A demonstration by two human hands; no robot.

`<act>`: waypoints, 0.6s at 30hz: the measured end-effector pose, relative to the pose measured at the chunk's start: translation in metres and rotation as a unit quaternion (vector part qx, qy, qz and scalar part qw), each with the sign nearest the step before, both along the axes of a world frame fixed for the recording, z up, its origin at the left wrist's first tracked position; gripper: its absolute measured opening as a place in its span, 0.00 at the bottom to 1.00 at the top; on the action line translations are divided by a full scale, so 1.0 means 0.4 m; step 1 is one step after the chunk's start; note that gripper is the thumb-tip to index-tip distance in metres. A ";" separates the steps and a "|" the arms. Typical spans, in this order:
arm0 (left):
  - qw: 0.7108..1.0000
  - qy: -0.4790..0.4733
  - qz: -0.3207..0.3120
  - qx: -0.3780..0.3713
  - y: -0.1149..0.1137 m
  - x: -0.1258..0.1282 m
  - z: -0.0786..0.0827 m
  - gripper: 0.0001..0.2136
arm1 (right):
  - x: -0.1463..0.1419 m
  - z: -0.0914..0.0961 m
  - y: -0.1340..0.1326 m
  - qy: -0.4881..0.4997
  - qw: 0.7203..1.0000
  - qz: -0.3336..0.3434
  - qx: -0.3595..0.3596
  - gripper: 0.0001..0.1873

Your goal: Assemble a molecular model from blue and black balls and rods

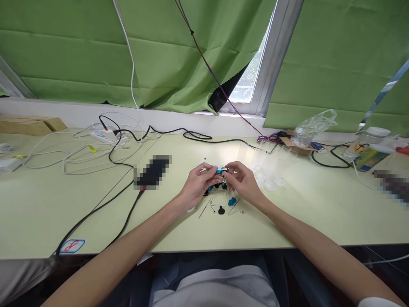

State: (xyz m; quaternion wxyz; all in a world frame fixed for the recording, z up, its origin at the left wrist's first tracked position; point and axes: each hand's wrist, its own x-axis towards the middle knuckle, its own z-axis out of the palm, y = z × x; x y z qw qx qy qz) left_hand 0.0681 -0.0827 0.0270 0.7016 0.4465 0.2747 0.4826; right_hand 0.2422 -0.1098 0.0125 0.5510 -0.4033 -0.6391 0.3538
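My left hand point(200, 183) pinches a small blue part point(220, 170) between thumb and fingers, above the middle of the table. From the other side my right hand point(241, 179) closes its fingertips at the right end of the same part, where something dark shows. Below the fingertips lie more small blue, black and metal pieces point(210, 188), partly hidden by the hands. Nearer to me are a loose blue fitting point(232, 201), a black round knob point(221, 210), a bent metal rod point(205, 208) and a bent wire with a red tip point(237, 212).
Small clear plastic cups point(269, 185) stand to the right of my hands. A black pixelated device point(153, 172) lies at left on a cable point(128, 219). A power strip point(108, 135) sits behind it. A clear jar point(367, 143) and an open carton point(295, 145) stand at back right.
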 end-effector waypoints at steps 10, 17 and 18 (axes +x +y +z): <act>1.000 -0.002 -0.004 0.002 -0.002 0.001 0.002 0.13 | -0.001 -0.003 0.005 -0.007 1.000 -0.001 -0.005 0.15; 1.000 -0.004 -0.006 0.012 -0.002 -0.001 0.002 0.13 | -0.002 0.004 -0.003 -0.005 1.000 -0.017 -0.006 0.16; 1.000 -0.005 -0.005 0.012 -0.002 -0.001 0.002 0.13 | -0.002 0.005 -0.004 -0.004 1.000 -0.015 0.000 0.16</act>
